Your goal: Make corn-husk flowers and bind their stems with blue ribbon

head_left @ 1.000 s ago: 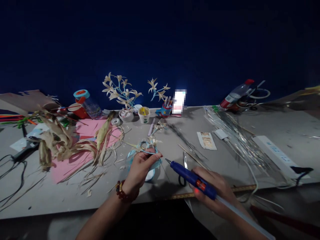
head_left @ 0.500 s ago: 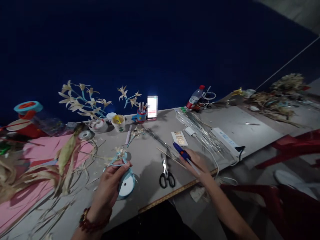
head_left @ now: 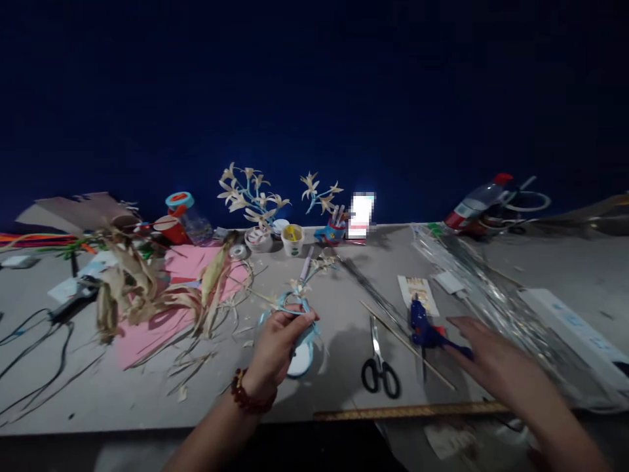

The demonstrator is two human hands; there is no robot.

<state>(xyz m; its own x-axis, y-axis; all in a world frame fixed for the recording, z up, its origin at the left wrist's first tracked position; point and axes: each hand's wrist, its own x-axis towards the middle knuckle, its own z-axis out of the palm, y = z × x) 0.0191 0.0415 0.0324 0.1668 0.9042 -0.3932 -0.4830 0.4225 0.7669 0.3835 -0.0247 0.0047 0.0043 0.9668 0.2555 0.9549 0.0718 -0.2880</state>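
My left hand is closed, pinching a light blue strip with a small pale flower at its top. A roll of light blue tape with a white core hangs at the same fingers, partly hidden by them. My right hand is open, its fingers apart beside the handle of a blue glue gun. The glue gun rests on the table; whether a fingertip still touches its handle I cannot tell. Black-handled scissors and a thin stick lie between my hands.
Several pale flowers on blue stems stand at the back, near tubs and a pen mug. Dried husks and pink sheets cover the left. Wires, a bottle and a power strip occupy the right.
My right hand has let go of the glue gun, which now rests on the table. The view has turned left. My left hand keeps its hold on the blue strip and roll.
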